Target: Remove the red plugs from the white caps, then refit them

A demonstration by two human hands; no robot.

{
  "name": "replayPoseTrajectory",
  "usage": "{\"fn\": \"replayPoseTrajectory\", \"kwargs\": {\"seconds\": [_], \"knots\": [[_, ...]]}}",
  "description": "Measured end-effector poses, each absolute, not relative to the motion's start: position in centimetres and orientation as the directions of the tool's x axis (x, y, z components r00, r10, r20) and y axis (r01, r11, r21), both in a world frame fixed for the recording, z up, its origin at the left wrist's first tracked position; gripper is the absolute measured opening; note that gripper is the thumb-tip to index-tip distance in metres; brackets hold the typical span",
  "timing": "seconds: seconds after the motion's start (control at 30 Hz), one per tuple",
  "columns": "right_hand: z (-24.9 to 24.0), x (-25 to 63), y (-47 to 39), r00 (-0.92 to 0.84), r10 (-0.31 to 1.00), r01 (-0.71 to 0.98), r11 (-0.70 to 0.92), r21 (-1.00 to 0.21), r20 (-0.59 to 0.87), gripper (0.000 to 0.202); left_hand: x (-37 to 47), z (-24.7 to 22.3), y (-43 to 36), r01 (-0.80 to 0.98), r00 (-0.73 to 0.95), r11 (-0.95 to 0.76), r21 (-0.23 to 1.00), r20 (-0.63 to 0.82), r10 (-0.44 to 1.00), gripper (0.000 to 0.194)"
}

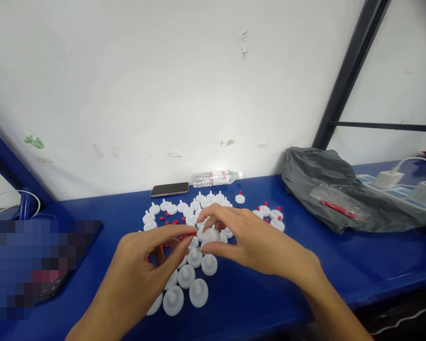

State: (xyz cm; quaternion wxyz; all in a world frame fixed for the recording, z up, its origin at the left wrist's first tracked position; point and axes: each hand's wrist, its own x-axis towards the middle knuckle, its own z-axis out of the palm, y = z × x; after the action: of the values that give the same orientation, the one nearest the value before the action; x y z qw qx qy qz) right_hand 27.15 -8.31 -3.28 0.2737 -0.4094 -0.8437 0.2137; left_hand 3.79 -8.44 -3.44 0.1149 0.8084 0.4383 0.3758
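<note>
Between its thumb and fingertips my left hand (145, 265) pinches a small red cap (192, 233). Facing it, my right hand (248, 237) has its thumb and fingers around a white nozzle lid (210, 237), partly covered by the fingers. The two hands nearly meet above the pile. Under and around them lie several white nozzle lids (199, 292), spouts up, spread across the table. Loose red caps (175, 221) are scattered among them, partly hidden behind my left hand. Apart to the right stand several white lids with red caps on their spouts (277, 214).
A blue table (270, 293) runs along a white wall. At the back lie a phone (169, 189) and a clear bottle (216, 178). On the right, a grey plastic bag (312, 175) carries a clear bag of red caps (339, 203), near a power strip (408, 192).
</note>
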Motion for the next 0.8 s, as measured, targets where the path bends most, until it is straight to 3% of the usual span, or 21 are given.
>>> {"fn": "replayPoseTrajectory", "kwargs": {"seconds": [0.13, 0.4, 0.6, 0.8], "knots": [[-3.14, 27.05, -8.36, -0.514, 0.801, 0.559, 0.585, -0.588, 0.308, 0.042, 4.11, -3.02, -8.61, 0.586, 0.330, -0.588, 0.558, 0.498, 0.802, 0.018], [-2.89, 26.76, -8.41, -0.534, 0.734, 0.512, 0.676, -0.530, 0.419, 0.035, 3.90, -2.50, -8.68, 0.513, 0.293, -0.508, 0.692, 0.416, 0.861, 0.022], [-3.06, 26.75, -8.30, -0.530, 0.727, 0.553, 0.686, -0.472, 0.436, 0.041, 4.06, -2.75, -8.44, 0.456, 0.352, -0.479, 0.750, 0.342, 0.871, 0.020], [-3.20, 26.81, -8.24, -0.523, 0.653, 0.465, 0.758, -0.458, 0.549, 0.037, 4.20, -3.13, -8.48, 0.285, 0.310, -0.228, 0.931, 0.135, 0.941, 0.027]]}}
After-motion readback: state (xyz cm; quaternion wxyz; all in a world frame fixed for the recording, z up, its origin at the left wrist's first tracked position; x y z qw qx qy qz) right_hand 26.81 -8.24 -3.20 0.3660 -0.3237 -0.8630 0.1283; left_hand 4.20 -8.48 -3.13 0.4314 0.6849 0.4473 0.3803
